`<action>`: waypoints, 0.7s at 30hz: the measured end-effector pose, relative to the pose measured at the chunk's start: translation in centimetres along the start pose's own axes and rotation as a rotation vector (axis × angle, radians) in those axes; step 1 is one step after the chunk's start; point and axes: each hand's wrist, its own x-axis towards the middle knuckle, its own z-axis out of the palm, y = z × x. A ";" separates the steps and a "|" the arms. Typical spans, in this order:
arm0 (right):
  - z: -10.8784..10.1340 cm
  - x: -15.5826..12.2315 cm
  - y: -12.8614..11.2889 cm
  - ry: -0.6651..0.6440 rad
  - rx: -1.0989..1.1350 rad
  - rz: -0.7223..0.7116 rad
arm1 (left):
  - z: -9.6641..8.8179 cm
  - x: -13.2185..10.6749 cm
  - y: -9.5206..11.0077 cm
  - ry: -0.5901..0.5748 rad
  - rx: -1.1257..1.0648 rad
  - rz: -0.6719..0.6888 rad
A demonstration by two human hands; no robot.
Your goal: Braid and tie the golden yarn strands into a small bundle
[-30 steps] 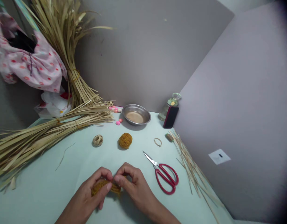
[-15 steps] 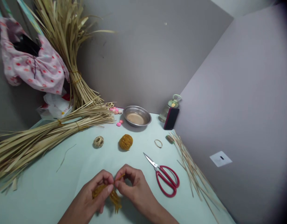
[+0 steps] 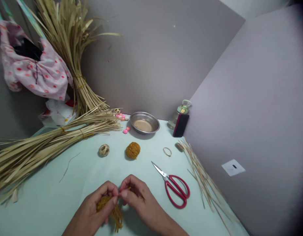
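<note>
My left hand is closed around a bundle of mustard-yellow yarn, whose loose ends hang down below the fingers. Thumb and finger of my right hand pinch a yarn end close to the left fingertips; only a short bit of that strand shows. The two hands' fingertips nearly meet. Beyond them on the table lies a ball of the same yarn. Red-handled scissors rest to the right of my right hand, blades pointing away and left. A small woven ball sits left of the yarn ball.
A metal bowl stands at the back beside pink pieces. Dried straw bundles fill the left. At right are a phone leaning on a bottle, a thin ring and loose straw strips along the wall.
The hanging yarn ends have swung slightly left and down. My right hand has shifted a little left, and less of the pinched strand shows. Objects on the table stay put.
</note>
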 end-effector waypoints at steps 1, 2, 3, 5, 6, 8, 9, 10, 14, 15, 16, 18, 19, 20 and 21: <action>-0.1 0.0 0.0 -0.013 -0.039 -0.003 | 0.1 0.0 0.0 0.020 0.004 0.005; -0.3 0.0 0.1 -0.027 -0.084 -0.004 | 0.2 -0.1 -0.1 0.032 0.011 0.015; -0.4 0.0 0.1 -0.042 -0.119 0.000 | 0.3 -0.1 -0.1 0.042 0.020 0.029; -0.4 0.1 0.3 -0.063 -0.137 0.020 | 0.5 -0.1 -0.2 0.060 0.038 0.054; -0.3 0.1 0.4 -0.058 -0.126 0.028 | 0.6 -0.1 -0.3 0.068 0.040 0.064; -0.2 0.2 0.4 -0.019 -0.085 0.032 | 0.7 -0.1 -0.3 0.074 0.025 0.062; -0.1 0.3 0.5 0.007 -0.064 0.028 | 0.7 -0.1 -0.4 0.068 0.013 0.051; 0.0 0.3 0.4 0.029 -0.046 0.025 | 0.7 -0.1 -0.4 0.059 0.003 0.038; 0.1 0.5 0.4 0.086 0.005 0.035 | 0.7 -0.1 -0.6 0.091 -0.010 0.025; 0.1 0.5 0.3 0.099 0.011 0.039 | 0.7 -0.1 -0.6 0.100 -0.014 0.032; 0.1 0.5 0.3 0.108 0.019 0.042 | 0.7 -0.1 -0.6 0.095 -0.018 0.036; 0.1 0.5 0.4 0.115 0.034 0.050 | 0.7 -0.2 -0.5 0.078 -0.024 0.039; 0.1 0.5 0.4 0.113 0.036 0.052 | 0.7 -0.2 -0.4 0.072 -0.028 0.039; 0.1 0.5 0.4 0.111 0.034 0.055 | 0.7 -0.2 -0.4 0.070 -0.030 0.037; 0.1 0.5 0.4 0.110 0.028 0.059 | 0.7 -0.2 -0.2 0.070 -0.033 0.037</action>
